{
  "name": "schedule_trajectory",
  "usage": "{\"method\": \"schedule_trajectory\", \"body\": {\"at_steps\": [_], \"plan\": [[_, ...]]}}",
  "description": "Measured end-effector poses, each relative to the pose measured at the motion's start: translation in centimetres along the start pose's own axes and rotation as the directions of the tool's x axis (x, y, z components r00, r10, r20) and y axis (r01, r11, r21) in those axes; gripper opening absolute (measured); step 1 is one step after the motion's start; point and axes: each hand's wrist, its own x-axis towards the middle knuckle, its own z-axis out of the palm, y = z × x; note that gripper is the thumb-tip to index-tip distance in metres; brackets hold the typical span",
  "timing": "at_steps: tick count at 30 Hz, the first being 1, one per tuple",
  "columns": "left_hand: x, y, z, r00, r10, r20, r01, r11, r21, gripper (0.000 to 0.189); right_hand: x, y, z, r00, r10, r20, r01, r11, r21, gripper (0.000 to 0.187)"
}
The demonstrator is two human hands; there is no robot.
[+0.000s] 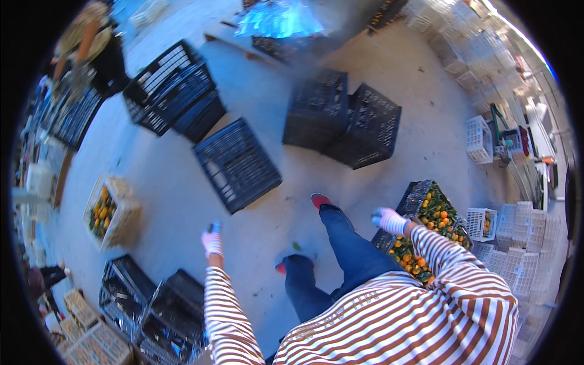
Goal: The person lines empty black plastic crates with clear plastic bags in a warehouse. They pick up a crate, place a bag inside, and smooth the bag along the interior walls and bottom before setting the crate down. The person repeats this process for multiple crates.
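Observation:
My left hand (212, 239), in a pale glove with dark fingertips, hangs over the bare floor with nothing in it. My right hand (391, 221), gloved alike, is held out beside black plastic crates of orange citrus fruit with green leaves (436, 214); nothing shows in its fingers. An upturned or empty black crate (239, 165) lies on the floor ahead, between the hands. Beyond it, to the right, two blurred black crates (319, 109) (365, 125) stand side by side. Both hands are slightly blurred.
More black crates stand ahead left (175, 91) and low left (150, 305). A white crate of fruit (116, 212) sits on the left. White crates are stacked along the right (520, 255). A person (102, 50) is at the upper left, beside a black crate.

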Motion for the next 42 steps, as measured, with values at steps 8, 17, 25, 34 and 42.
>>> {"method": "schedule_trajectory", "body": {"at_steps": [8, 17, 25, 34, 42], "plan": [[4.1, 19.1, 11.1, 0.891, -0.338, 0.303, 0.434, 0.828, -0.354, 0.033, -1.4, 15.2, -12.7, 0.964, 0.181, 0.193, -0.150, 0.975, -0.162, 0.038], [-14.0, 47.7, 7.0, 0.969, 0.147, 0.201, -0.118, 0.982, -0.147, 0.023, 1.4, 25.6, -25.7, 0.992, 0.123, -0.028, -0.117, 0.981, 0.156, 0.028], [-29.8, 60.7, 12.0, 0.931, 0.351, 0.100, -0.252, 0.817, -0.519, 0.018, -1.8, 27.0, -26.6, 0.981, -0.035, 0.191, 0.008, 0.990, 0.140, 0.033], [-30.4, 72.9, 42.3, 0.998, -0.033, 0.058, 0.034, 0.999, -0.022, 0.057, -0.5, 38.6, -46.4, 0.943, 0.084, -0.321, 0.049, 0.922, 0.384, 0.026], [-24.1, 77.5, 49.3, 0.995, -0.088, -0.047, 0.083, 0.991, -0.103, 0.051, 1.0, 46.1, -58.3, 0.947, 0.318, 0.048, -0.321, 0.943, 0.086, 0.027]]}}
